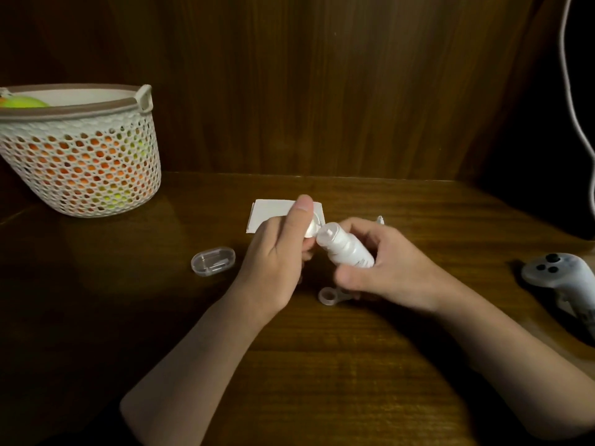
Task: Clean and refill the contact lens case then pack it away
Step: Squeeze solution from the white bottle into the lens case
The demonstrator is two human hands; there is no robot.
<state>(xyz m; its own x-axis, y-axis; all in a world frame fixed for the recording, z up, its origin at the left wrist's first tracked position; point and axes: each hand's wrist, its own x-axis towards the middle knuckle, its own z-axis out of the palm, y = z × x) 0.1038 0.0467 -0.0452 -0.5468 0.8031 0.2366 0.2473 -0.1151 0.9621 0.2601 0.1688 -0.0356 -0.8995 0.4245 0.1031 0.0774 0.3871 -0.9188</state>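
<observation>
Lens case (331, 296) low centre on desk (322, 365), uncapped, partly hidden. Right hand (386, 268) gripping tilted solution bottle (347, 247); left hand (277, 252) pinching a small white piece (cap, probably) at its nozzle. Refilling apparently underway; capping and packing left, clear box (213, 261) mid-left.

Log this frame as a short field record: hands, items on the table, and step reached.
left hand: pinches a small white cap
right hand: grips white bottle, nozzle toward the cap
table: clear oval box, white paper, ring-shaped clear piece, game controller
basket: back left
step: cannot tell whether liquid is flowing
</observation>
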